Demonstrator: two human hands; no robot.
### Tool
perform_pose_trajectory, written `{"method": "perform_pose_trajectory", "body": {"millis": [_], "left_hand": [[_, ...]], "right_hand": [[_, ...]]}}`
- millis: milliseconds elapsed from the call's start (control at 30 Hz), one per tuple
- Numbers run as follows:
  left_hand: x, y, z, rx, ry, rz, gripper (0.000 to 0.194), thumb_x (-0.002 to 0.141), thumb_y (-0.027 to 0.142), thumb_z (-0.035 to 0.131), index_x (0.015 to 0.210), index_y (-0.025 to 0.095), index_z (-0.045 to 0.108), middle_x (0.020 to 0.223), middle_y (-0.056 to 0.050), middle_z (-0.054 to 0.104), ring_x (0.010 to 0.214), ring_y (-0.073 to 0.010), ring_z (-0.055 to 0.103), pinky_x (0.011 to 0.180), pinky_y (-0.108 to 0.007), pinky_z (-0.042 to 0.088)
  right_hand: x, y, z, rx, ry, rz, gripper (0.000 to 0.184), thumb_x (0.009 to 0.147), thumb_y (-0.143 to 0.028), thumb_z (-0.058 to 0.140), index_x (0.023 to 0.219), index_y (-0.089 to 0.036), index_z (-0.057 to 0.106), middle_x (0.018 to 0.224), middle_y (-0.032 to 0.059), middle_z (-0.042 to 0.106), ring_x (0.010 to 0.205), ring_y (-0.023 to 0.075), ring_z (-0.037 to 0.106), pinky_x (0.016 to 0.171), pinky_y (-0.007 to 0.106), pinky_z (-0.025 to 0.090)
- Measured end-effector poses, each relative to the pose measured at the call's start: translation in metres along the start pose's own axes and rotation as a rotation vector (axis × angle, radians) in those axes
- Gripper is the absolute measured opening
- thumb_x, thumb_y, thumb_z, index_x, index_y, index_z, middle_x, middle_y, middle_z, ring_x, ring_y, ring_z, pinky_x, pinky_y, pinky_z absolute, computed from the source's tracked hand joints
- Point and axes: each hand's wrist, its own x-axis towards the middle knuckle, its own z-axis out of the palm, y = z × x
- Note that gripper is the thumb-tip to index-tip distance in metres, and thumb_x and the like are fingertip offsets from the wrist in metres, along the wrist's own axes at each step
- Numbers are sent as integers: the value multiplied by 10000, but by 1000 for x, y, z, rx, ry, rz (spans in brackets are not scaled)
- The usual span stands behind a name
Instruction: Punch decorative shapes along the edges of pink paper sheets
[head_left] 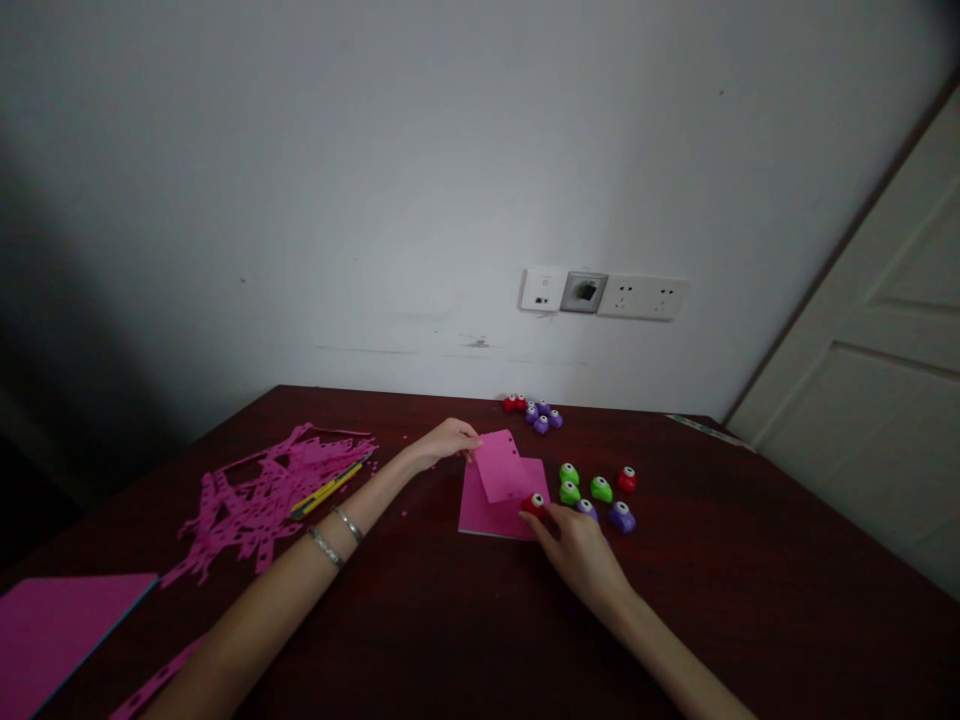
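Observation:
My left hand (451,440) pinches the upper left edge of a small pink paper sheet (499,465), tilted above the table. A few dark holes show along the sheet's upper right edge. My right hand (581,555) grips a red craft punch (533,503) at the sheet's lower right corner; whether the paper is inside its slot I cannot tell. Beneath both lies a stack of pink paper (480,515). Close to my right hand stand green punches (601,488), purple punches (622,516) and another red punch (627,479).
Punched pink paper strips (262,490) lie heaped at the left, with a yellow utility knife (330,487) on them. A larger pink paper stack (67,630) is at the near left. More purple punches (541,424) and red punches (514,402) stand by the wall (405,200).

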Motion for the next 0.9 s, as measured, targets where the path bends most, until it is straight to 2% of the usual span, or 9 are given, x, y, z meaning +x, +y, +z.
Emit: {"method": "perform_pose_trajectory", "body": {"millis": [300,667,900], "left_hand": [[0,1,5,-78,-40,-17,152,713,247,617,683,98,615,564,-46,627,538,-123,575,564,-261,420],[-3,3,4,-5,-15,38,182,757,287,581,744,106,601,617,-35,638,537,-100,576,488,-211,326],[-8,14,10,-20,-5,18,167,757,266,587,729,102,592,581,-30,620,501,-93,555,480,-216,318]], "right_hand": [[1,3,2,-5,18,15,394,874,-474,399,631,-187,517,608,47,614,525,162,570,528,256,349],[1,7,7,66,35,7,372,864,-490,414,653,-198,507,619,26,600,540,156,549,542,252,348],[1,5,7,66,25,29,401,841,-519,433,597,-203,468,564,15,573,491,142,512,507,245,328]]}}
